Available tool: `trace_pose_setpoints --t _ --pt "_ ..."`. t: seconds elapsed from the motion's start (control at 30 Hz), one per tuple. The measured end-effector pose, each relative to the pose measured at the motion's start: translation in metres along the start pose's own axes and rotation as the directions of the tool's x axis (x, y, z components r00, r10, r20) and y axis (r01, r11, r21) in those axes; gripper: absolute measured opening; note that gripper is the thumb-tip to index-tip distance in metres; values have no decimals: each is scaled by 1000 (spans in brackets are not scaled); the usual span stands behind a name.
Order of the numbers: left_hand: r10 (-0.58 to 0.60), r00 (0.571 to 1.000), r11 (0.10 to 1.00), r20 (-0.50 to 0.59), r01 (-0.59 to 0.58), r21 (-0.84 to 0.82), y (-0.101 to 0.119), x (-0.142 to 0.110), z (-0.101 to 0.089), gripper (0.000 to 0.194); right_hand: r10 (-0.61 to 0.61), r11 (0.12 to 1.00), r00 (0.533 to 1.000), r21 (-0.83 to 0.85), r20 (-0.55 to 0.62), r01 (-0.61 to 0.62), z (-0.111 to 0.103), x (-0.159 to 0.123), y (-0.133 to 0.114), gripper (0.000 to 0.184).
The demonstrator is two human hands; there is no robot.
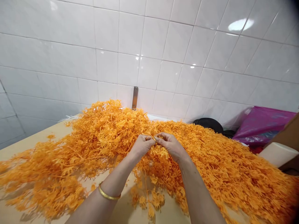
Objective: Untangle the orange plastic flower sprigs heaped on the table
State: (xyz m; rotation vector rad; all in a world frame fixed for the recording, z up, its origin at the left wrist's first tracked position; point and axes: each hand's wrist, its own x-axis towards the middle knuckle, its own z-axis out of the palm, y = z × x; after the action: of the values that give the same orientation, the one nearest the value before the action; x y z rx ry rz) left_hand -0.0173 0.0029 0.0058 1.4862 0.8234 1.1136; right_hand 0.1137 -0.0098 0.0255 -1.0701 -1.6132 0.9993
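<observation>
My left hand [142,146] and my right hand [171,147] meet above the table, thumbs and fingertips pinched together. Between them is a thin orange stem [153,138], apparently of an artificial flower sprig. Its fine details are partly covered by my fingers. A large tangled heap of orange artificial flower sprigs [102,130] rises behind and left of my hands. Denser orange sprigs [224,165] spread to the right. Below my hands, a few loose flower heads [151,199] hang or lie over the tabletop. A gold bangle [107,193] circles my left wrist.
The tan table [130,211] runs against a white tiled wall [130,37]. A metal strip [135,98] is fixed to the wall behind the heap. At the right are a black round object [210,124], a purple plastic bag [261,126] and a white roll-shaped object [277,154].
</observation>
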Motion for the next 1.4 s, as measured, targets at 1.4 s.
trace_pose_setpoints --t 1.4 --pt "-106 994 986 25 109 -129 4 -3 8 35 141 969 944 236 -298 -71 6 8 5 33"
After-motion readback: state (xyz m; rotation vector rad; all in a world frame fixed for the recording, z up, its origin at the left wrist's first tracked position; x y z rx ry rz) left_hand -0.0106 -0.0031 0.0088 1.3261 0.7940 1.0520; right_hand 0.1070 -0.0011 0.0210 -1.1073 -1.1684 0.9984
